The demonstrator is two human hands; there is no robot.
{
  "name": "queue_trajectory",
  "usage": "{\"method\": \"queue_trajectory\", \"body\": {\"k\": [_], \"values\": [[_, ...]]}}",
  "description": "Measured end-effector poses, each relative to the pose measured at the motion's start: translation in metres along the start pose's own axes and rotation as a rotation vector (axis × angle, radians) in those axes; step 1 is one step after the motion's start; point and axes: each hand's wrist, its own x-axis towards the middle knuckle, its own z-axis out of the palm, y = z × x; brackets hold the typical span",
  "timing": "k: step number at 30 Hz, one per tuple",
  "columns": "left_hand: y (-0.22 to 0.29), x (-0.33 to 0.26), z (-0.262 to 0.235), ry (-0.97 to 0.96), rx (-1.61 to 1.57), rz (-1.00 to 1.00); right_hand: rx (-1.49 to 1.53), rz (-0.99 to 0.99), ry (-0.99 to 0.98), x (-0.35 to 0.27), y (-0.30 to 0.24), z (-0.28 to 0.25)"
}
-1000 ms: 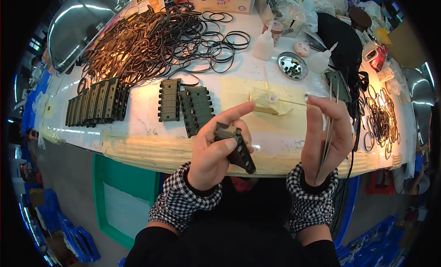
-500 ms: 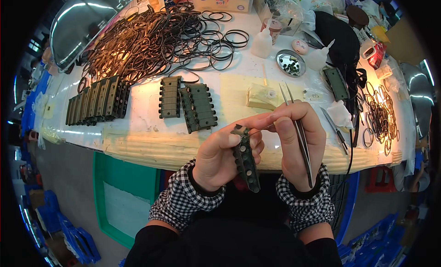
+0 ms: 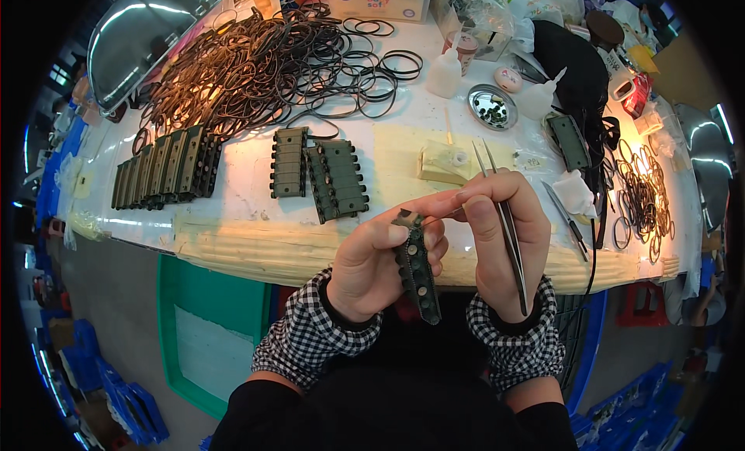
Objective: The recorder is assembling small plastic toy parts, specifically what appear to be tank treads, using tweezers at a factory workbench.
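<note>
My left hand (image 3: 365,268) is closed around a dark green moulded block (image 3: 419,280), held on edge, with a row of round studs or wheels facing me. Its upper end is at my left thumb and fingertips. Just right of it, my right hand (image 3: 524,226) pinches a thin reddish-brown stick or wire (image 3: 444,214) between thumb and index finger. The thin piece's tip meets the top of the block. Metal tweezers (image 3: 510,245) also lie in my right hand, points upward, resting against the palm and fingers. Whether the thin piece enters the block cannot be seen.
Several similar green blocks (image 3: 167,168) stand in a row at left; others (image 3: 337,179) lie mid-table. Beyond are a heap of dark rubber bands (image 3: 248,71), a white squeeze bottle (image 3: 445,73) and a round dish (image 3: 504,121) of small green parts. A knife (image 3: 566,218) lies at right.
</note>
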Motion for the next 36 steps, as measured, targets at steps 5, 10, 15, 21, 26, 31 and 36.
{"method": "queue_trajectory", "body": {"k": [5, 10, 15, 21, 26, 31, 36], "values": [[0.001, 0.0, -0.001, -0.013, -0.012, -0.008, -0.04, -0.033, -0.003, 0.001, 0.002, -0.001], [0.001, 0.001, -0.001, -0.039, -0.034, -0.017, 0.024, -0.018, 0.011, 0.001, 0.002, 0.0], [0.0, 0.001, -0.003, -0.06, -0.033, -0.019, 0.057, 0.013, 0.001, 0.0, 0.0, 0.0], [0.001, 0.001, -0.003, -0.06, -0.049, -0.036, 0.037, 0.006, 0.015, 0.0, 0.004, 0.0], [0.003, 0.004, -0.002, -0.084, -0.064, -0.053, -0.003, -0.098, 0.146, 0.005, 0.011, -0.007], [0.008, 0.01, -0.002, -0.048, -0.085, -0.032, -0.593, -0.398, 0.326, 0.03, 0.02, -0.034], [0.006, 0.015, -0.014, -0.078, -0.128, -0.012, -1.013, -0.494, 0.241, 0.042, 0.028, -0.037]]}}
